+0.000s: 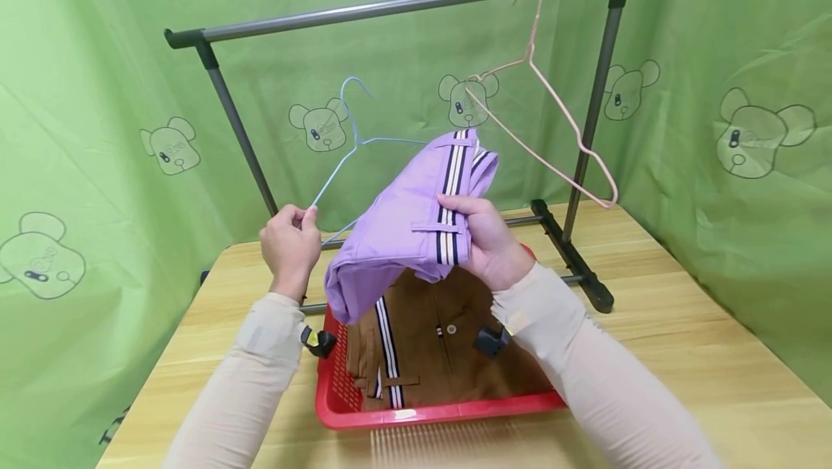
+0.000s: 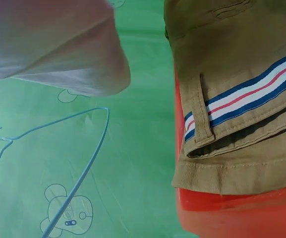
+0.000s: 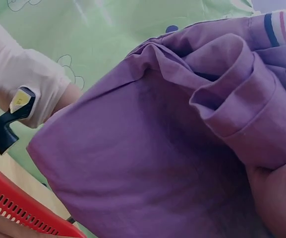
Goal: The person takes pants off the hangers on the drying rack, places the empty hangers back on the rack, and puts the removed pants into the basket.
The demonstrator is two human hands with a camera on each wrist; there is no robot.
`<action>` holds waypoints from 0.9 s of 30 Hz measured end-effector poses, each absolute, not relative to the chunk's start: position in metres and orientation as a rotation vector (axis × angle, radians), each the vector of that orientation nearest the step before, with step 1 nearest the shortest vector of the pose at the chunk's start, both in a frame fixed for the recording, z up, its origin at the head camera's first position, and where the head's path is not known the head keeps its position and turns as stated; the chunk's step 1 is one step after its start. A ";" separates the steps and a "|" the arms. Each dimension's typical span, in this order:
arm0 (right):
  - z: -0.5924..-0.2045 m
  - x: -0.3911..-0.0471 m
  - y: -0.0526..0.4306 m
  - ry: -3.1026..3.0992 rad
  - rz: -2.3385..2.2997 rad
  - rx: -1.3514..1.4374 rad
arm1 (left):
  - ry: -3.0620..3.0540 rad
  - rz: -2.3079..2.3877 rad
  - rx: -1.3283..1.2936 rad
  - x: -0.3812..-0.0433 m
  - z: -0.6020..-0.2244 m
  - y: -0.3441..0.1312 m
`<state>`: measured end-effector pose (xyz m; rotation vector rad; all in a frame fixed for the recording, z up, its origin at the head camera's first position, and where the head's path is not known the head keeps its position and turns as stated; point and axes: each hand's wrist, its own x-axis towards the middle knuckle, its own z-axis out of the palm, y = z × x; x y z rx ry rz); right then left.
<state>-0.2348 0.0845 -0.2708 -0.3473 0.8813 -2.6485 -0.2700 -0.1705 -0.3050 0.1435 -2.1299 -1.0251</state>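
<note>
My left hand [image 1: 292, 243] pinches a light blue wire hanger [image 1: 336, 168] at its left end, hook upward. In my right hand [image 1: 492, 243] are purple trousers [image 1: 396, 220], gripped at the waistband with the thumb over its dark-and-white striped band. Folded cloth hangs down toward the left from that grip. In the head view the hanger's right side is hidden behind the trousers; its far corner shows in the left wrist view, where the hanger [image 2: 85, 171] appears beside the cloth. Purple folds [image 3: 147, 148] fill most of the right wrist view.
Brown trousers [image 1: 442, 353] with a striped waistband lie in a red plastic basket [image 1: 455, 410] on the wooden table [image 1: 689, 353]. Behind stands a grey metal rack [image 1: 364, 12]; a pink hanger [image 1: 572, 122] hangs at its right. Green curtains surround the table.
</note>
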 end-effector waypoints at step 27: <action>-0.297 -0.229 0.063 0.954 -2.529 -0.313 | -2.159 -1.107 0.196 -0.271 -0.295 -0.189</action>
